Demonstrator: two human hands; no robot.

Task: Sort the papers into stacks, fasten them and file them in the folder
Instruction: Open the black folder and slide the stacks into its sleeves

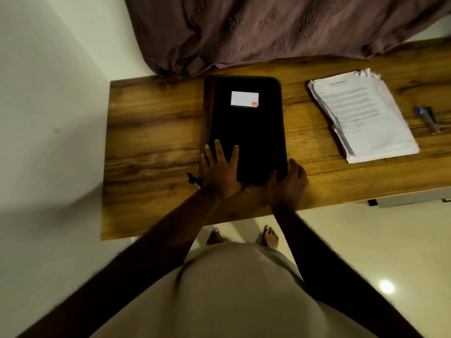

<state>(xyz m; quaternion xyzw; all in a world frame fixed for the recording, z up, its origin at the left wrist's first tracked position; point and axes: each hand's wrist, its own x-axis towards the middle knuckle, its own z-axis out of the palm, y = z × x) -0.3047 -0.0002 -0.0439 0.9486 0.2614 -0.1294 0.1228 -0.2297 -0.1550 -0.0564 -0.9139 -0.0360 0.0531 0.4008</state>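
A closed black folder (246, 128) with a white label lies flat on the wooden table (151, 123). My left hand (220, 170) rests flat on its near left part, fingers spread. At the folder's near right corner my right hand (288, 184) curls its fingers around the edge. A thick stack of printed papers (363, 113) lies to the right of the folder, apart from it, its edges uneven. Beyond the papers, a stapler (427, 118) with a blue tip sits on the table.
A brownish-purple curtain (268, 28) hangs over the table's far edge. A white wall is on the left. A zip pull (194, 180) sticks out at the folder's near left corner. My feet show on the tiled floor below the table's near edge.
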